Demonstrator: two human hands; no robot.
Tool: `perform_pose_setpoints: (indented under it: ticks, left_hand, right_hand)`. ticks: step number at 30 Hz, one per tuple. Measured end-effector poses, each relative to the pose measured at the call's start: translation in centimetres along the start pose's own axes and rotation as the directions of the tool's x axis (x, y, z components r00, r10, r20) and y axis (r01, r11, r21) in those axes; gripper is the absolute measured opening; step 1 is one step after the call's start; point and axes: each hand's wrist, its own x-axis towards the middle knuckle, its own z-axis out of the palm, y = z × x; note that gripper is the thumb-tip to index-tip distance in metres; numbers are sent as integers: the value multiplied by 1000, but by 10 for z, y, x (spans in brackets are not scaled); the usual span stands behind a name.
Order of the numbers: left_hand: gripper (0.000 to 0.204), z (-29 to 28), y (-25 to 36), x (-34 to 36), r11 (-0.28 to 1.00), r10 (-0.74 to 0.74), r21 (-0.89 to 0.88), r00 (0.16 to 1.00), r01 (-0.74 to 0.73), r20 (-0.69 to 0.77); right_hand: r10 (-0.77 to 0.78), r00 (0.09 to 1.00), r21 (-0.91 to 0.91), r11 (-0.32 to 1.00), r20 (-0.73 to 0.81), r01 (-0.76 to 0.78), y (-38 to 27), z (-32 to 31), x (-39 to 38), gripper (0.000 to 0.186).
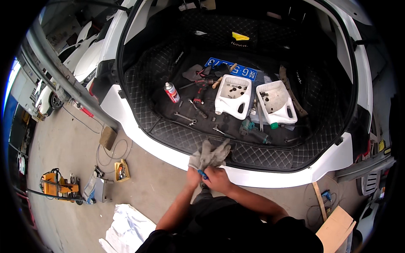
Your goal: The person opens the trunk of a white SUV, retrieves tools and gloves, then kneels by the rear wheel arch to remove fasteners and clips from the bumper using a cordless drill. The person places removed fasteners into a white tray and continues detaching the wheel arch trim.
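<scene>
With glove handling apparently in hand, the grey gloves (211,155) are gripped by the curled left hand (194,177) and right hand (217,179) at the boot's (263,157) near edge, one grip seemingly needing to be eased next.

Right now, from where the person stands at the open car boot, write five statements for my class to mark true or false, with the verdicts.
1. The left hand and right hand grip grey gloves. True.
2. The right jug has a green cap. True.
3. The left jug is empty. False: the left jug holds small dark parts.
4. The spray can is right of both jugs. False: the spray can is left of them.
5. The wrench lies inside the boot. True.
</scene>
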Motion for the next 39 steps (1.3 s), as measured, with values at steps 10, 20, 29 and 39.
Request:
perform_pose_setpoints:
  ticks: [10, 20, 29, 39]
  left_hand:
    - [42, -39, -24, 106, 982, 163, -137, 937, -126, 308]
    - [47, -47, 39, 173, 485, -358, -728, 870, 484, 340]
    - [33, -56, 15, 205, 856, -388, -381, 922, 350, -23]
    - [42, -3, -23, 155, 533, -198, -649, 826, 543, 528]
  right_hand:
    - [-128, 971, 150, 984, 204, 98, 5, 43, 75, 26]
    - [48, 979, 323, 940, 198, -112, 16, 66, 120, 25]
    - [707, 676, 369, 584, 207, -723, 74, 40, 119, 32]
    - [409, 829, 284, 802, 381, -526, 97, -1, 117, 30]
